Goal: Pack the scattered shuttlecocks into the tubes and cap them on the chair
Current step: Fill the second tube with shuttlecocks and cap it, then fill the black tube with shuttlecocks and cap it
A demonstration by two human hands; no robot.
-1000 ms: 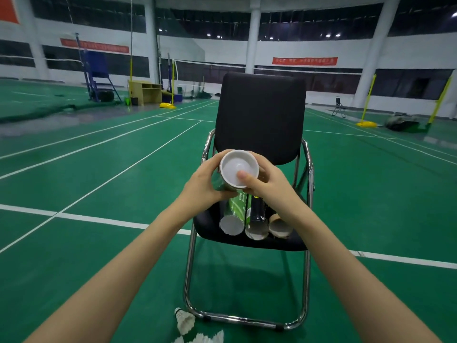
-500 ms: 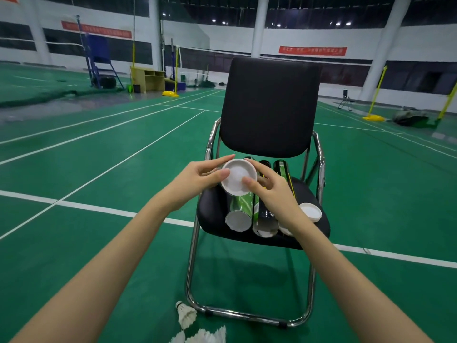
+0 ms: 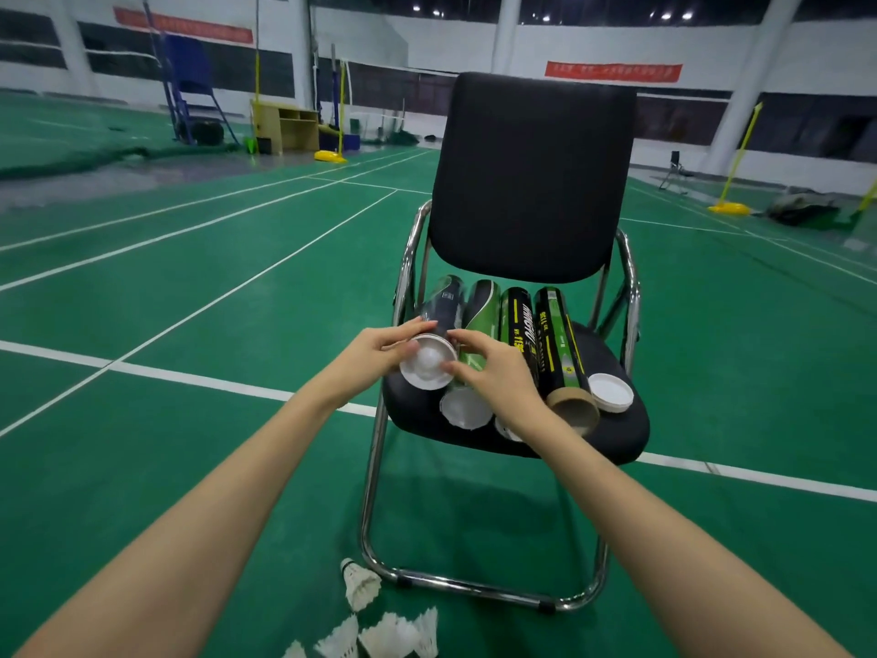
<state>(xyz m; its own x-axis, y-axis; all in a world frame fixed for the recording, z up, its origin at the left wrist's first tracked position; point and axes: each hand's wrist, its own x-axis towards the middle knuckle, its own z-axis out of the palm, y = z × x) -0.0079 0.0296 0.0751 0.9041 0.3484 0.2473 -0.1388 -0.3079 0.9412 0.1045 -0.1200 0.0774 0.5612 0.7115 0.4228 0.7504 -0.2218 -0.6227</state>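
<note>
Several shuttlecock tubes lie side by side on the black seat of the chair [image 3: 612, 429]. My left hand [image 3: 375, 356] and my right hand [image 3: 493, 377] both grip the white-capped near end [image 3: 427, 368] of the leftmost dark tube [image 3: 443, 303], low over the seat's left edge. Beside it lie a capped green tube [image 3: 479, 320], a black tube [image 3: 517, 320] with its near end behind my right hand, and an uncapped tube [image 3: 562, 353] showing its cardboard mouth. A loose white cap [image 3: 611, 392] sits at the seat's right. Several white shuttlecocks [image 3: 379, 629] lie on the floor near the chair frame.
The chair's chrome frame [image 3: 474, 586] stands on a green badminton court with white lines [image 3: 213, 382]. Far behind are a net, yellow post bases [image 3: 331, 156], a wooden desk [image 3: 287, 128] and a blue umpire stand [image 3: 190, 87].
Both hands have lowered the capped tube from in front of the chair back down to the seat's left side, beside the other tubes. The camera has come closer to the chair.
</note>
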